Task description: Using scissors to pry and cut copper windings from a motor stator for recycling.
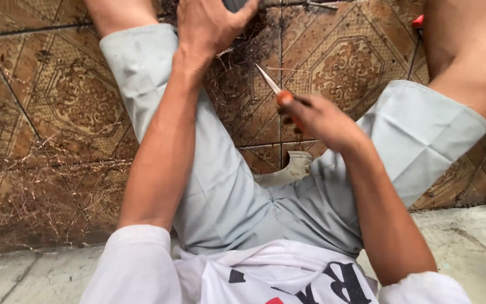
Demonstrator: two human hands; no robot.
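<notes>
My right hand (319,119) grips a small knife (275,90) by its orange handle, the thin blade pointing up and to the left over the tiled floor. My left hand (209,23) is stretched forward at the top edge of the view, fingers curled over a dark object (236,4) that is mostly cut off. Dark debris and thin brown fibres (248,48) lie on the tiles below that hand. My legs in pale grey shorts spread to either side.
Brown patterned floor tiles (63,101) are strewn with thin dry fibres at the left. A grey concrete step (468,242) runs along the bottom. A small red object (418,21) shows at the upper right beside my leg.
</notes>
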